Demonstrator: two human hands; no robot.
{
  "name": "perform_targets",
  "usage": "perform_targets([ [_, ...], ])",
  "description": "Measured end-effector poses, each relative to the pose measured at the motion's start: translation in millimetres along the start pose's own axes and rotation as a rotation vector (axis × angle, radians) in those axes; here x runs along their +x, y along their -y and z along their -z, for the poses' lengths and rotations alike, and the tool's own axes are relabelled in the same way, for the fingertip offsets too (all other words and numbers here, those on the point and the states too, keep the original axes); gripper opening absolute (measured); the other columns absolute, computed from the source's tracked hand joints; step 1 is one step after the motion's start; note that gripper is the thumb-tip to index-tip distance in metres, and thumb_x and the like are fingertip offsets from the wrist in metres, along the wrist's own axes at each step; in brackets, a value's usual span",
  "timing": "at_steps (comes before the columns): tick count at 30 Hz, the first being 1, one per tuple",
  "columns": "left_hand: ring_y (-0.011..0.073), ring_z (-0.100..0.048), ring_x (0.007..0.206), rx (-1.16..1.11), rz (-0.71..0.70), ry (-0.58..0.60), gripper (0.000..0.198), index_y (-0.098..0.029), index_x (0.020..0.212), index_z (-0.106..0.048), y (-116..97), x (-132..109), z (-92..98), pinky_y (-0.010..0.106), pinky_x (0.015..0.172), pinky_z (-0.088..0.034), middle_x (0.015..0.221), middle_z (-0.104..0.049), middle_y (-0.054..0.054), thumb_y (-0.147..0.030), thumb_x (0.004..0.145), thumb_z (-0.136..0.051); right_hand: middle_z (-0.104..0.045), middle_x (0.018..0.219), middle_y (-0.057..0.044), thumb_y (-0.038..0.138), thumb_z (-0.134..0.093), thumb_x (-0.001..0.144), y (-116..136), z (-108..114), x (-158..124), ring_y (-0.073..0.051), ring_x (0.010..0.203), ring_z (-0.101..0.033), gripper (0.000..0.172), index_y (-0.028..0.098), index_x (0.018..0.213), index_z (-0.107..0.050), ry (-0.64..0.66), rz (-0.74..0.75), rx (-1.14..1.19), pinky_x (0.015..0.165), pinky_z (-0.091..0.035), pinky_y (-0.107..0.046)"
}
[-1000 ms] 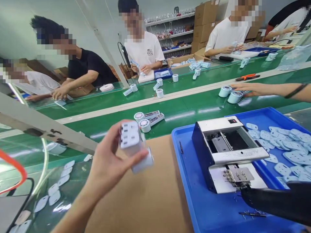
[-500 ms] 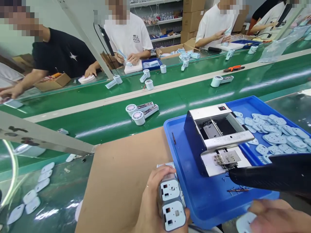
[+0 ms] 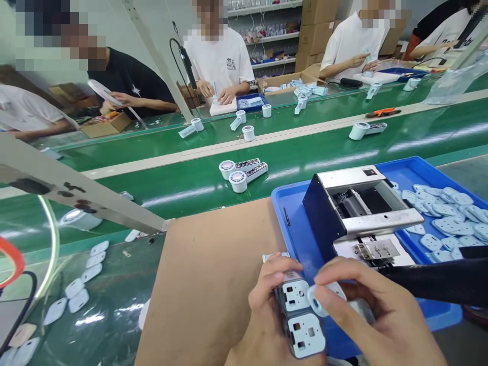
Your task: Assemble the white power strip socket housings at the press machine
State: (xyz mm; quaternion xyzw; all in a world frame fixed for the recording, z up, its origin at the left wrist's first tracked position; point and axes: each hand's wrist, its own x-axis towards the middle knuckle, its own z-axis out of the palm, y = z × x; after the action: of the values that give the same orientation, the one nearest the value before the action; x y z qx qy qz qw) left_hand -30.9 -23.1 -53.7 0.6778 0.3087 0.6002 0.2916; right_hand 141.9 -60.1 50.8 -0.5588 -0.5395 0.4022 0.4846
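Pale-blue plate (image 3: pixel 336 290) pinched beside two housings (image 3: pixel 306 335)

My left hand (image 3: pixel 259 310) is wrapped around both housings, held side by side above the near edge of the cardboard sheet (image 3: pixel 213 264), their slotted end faces turned towards me. My right hand (image 3: pixel 385 310) grips the plate between thumb and fingers, at the right edge of the farther end face; whether they touch, I cannot tell. Another pale piece shows under my curled fingers, too covered to identify.

Containers, near side: blue tray (image 3: pixel 295 239) at my right. Standing in it, a black-and-silver machine (image 3: pixel 381 221); by its left rim, one thin dark bit (image 3: pixel 286 217). Right of the machine, a heap of loose plates (image 3: pixel 450 223) lies within blue walls. Same tray or a second one: cannot tell, the machine hides the join.

Containers, far side of the green belt (image 3: pixel 183 183): small blue tray (image 3: pixel 260 96) with pale-blue parts in it; open carton (image 3: pixel 267 83) holding many more; at far left, a low cardboard box (image 3: pixel 97 131) with reddish contents, too small to make out.
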Motion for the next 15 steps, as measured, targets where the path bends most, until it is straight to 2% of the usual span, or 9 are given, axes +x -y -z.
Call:
perform_targets([
  [2,0.0360,-0.084,0.109,0.000,-0.001,-0.023,0.121,-0.051,0.164,-0.035,2,-1,-3.0,0.073,0.119,-0.062,0.131,-0.078,0.006,-0.029,0.070,-0.108,-0.065,0.108,-0.001,0.038,-0.077,0.117,6,-6,13,-0.010,0.079,-0.065,0.021,0.022,0.103,-0.081,0.017,0.059,0.040,0.069,-0.056,-0.008],
  [4,0.0347,-0.084,0.110,-0.003,0.004,-0.014,0.116,-0.052,0.163,-0.033,1,-3,-6.8,0.073,0.121,-0.062,0.132,-0.078,0.004,-0.031,0.074,-0.105,-0.059,0.104,-0.001,0.033,-0.078,0.117,8,-11,20,-0.009,0.079,-0.062,0.023,0.020,0.099,-0.077,0.000,0.083,0.072,0.069,-0.054,-0.009],
  [8,0.0344,-0.082,0.121,0.024,0.057,-0.024,0.106,-0.050,0.161,-0.031,-4,-13,-12.8,0.072,0.129,-0.056,0.139,-0.076,0.006,-0.029,0.083,-0.101,-0.054,0.089,0.001,0.029,-0.073,0.122,2,-12,21,-0.010,0.075,-0.060,0.025,0.017,0.100,-0.067,0.148,0.153,-0.040,0.070,-0.050,-0.011],
  [10,0.0364,-0.081,0.125,0.046,0.075,-0.038,0.109,-0.051,0.159,-0.032,-4,-19,-12.9,0.072,0.129,-0.056,0.145,-0.075,0.006,-0.027,0.080,-0.103,-0.054,0.087,0.001,0.034,-0.072,0.120,-1,-12,18,-0.011,0.074,-0.060,0.027,0.017,0.101,-0.063,0.214,0.079,-0.072,0.068,-0.050,-0.012],
  [12,0.0400,-0.080,0.128,0.055,0.044,-0.028,0.113,-0.053,0.157,-0.033,0,-21,-10.5,0.074,0.125,-0.058,0.150,-0.073,0.007,-0.026,0.074,-0.105,-0.056,0.088,0.001,0.042,-0.073,0.118,1,-15,16,-0.012,0.076,-0.062,0.031,0.018,0.104,-0.062,0.213,-0.051,-0.056,0.067,-0.050,-0.012],
  [15,0.0416,-0.080,0.125,0.056,-0.016,0.016,0.106,-0.051,0.153,-0.037,10,-18,-5.9,0.076,0.122,-0.060,0.151,-0.070,0.009,-0.029,0.072,-0.103,-0.061,0.095,-0.001,0.054,-0.072,0.121,3,-20,15,-0.013,0.083,-0.064,0.041,0.017,0.104,-0.067,0.080,-0.106,-0.028,0.068,-0.052,-0.010],
])
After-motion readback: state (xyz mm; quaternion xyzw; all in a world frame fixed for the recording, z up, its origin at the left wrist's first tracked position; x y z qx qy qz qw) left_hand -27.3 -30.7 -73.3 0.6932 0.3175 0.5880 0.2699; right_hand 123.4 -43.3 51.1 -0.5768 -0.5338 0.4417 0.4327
